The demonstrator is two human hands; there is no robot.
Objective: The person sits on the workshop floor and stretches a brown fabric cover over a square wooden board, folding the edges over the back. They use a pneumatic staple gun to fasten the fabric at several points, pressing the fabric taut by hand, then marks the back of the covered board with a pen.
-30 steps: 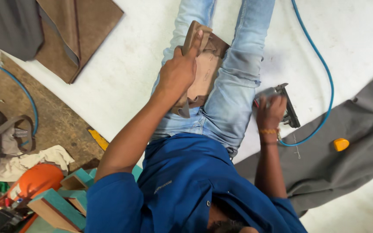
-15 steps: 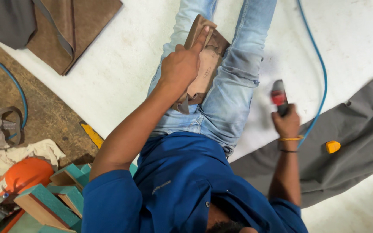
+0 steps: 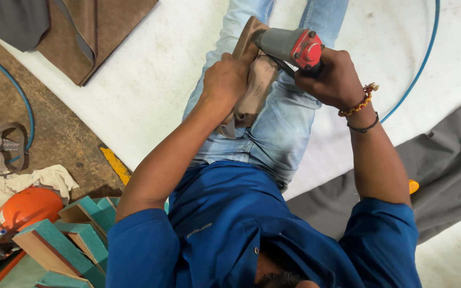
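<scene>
My left hand [image 3: 225, 80] presses down on a brown fabric-covered piece [image 3: 253, 98] that rests on my lap, over light blue jeans [image 3: 278, 133]. My right hand [image 3: 334, 80] grips a grey pneumatic gun with a red end cap [image 3: 289, 45]. The gun's nose sits against the top of the brown piece, right beside my left fingers. A beaded bracelet and a dark band are on my right wrist. A blue air hose [image 3: 420, 66] curves away behind the gun across the white floor.
Folded brown fabric [image 3: 102, 32] lies at the top left. Grey cloth [image 3: 444, 165] spreads at the right with a small orange item [image 3: 413, 186] on it. At the lower left are teal-edged wood blocks [image 3: 76, 234], an orange round object [image 3: 28, 208], rags and a yellow strip [image 3: 116, 165].
My right hand picked the gun up off the floor at the right and brought it over to the brown piece on my lap. My left hand stayed on the piece.
</scene>
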